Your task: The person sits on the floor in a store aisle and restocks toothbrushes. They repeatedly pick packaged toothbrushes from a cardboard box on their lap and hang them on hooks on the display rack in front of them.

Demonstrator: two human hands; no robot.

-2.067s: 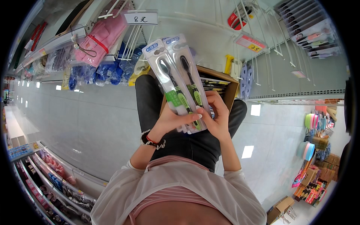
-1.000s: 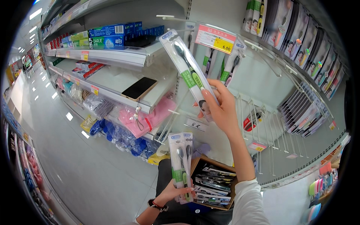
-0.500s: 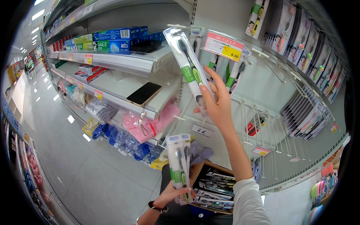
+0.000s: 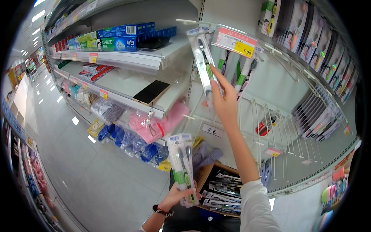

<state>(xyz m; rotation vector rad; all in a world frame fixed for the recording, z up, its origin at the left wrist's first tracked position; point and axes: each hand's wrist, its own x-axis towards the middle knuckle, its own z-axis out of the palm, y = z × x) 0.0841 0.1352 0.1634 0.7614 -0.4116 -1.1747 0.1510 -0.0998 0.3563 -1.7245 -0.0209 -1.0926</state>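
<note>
The right hand (image 4: 225, 98) pinches a blister-packed toothbrush (image 4: 203, 63) by its lower half, the pack reaching up and left from the grip. Its long axis runs near upright, top leaning left, with that top end just beneath the white display peg (image 4: 187, 21) and left of the price-tag holder (image 4: 236, 41); whether it touches the peg cannot be told. The left hand (image 4: 177, 196), farther from the peg, clasps more toothbrush packs (image 4: 177, 164) beside the left edge of the cardboard box (image 4: 205, 174).
</note>
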